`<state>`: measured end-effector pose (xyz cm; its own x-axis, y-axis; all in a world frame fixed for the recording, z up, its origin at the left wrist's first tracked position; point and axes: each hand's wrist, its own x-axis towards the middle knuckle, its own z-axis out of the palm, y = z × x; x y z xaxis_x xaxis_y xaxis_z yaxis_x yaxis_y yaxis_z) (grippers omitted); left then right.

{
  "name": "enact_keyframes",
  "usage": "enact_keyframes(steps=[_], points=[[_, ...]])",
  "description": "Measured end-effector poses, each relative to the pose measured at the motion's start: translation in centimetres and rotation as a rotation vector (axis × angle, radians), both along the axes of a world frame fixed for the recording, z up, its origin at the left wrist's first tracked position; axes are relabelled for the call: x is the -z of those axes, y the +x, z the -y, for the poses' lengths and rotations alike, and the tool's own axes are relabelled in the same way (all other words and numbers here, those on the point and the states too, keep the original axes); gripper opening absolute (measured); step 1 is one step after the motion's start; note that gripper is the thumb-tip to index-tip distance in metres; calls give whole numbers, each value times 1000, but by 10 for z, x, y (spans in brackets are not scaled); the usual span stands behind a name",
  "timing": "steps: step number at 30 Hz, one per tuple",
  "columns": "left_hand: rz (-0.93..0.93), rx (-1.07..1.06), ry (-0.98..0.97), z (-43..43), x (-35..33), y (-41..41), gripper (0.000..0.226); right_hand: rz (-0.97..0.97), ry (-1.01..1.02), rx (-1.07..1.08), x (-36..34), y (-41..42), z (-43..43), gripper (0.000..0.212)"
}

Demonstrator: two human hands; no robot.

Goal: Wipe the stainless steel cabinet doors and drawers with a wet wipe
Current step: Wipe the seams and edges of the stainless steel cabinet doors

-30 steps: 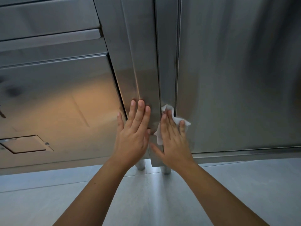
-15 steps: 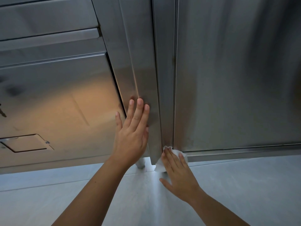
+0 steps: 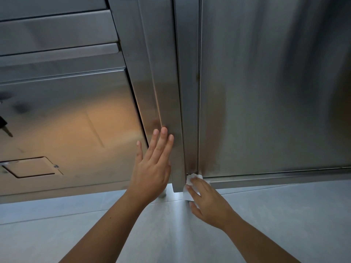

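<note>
One wet wipe (image 3: 190, 177), lower now, under right hand (image 3: 210, 204).

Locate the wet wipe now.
Head view, lower centre: the wet wipe is under the right hand, at the bottom corner of the right cabinet door.

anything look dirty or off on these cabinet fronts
Yes. Brownish grime darkens the bottom of the narrow strip between the doors, just above the wet wipe under the right hand. Dark smudges mark the left panel. The left hand rests flat on the door edge.
</note>
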<state>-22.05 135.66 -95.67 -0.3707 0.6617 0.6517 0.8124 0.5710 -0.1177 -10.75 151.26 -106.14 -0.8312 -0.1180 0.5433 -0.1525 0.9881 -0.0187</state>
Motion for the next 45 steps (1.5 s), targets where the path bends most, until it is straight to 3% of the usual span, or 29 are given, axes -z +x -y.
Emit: enact_keyframes(steps=[6,15,23,29,36,45], points=[[17,25,-62,9,8,9,59,-50,9,-14,-16,0,-4,40],[69,280,134,-11,-11,34,48,-145,-73,-37,-66,5,-19,24],[-16,282,161,-47,-54,48,35,-283,-82,55,-131,23,-50,28],[48,247,240,-70,-101,60,31,-355,-112,146,-190,32,-61,26],[286,127,207,-89,-201,89,34,-286,-186,288,-304,61,-69,32],[416,258,124,-98,-403,133,35,-251,-213,340,-508,109,-67,31]])
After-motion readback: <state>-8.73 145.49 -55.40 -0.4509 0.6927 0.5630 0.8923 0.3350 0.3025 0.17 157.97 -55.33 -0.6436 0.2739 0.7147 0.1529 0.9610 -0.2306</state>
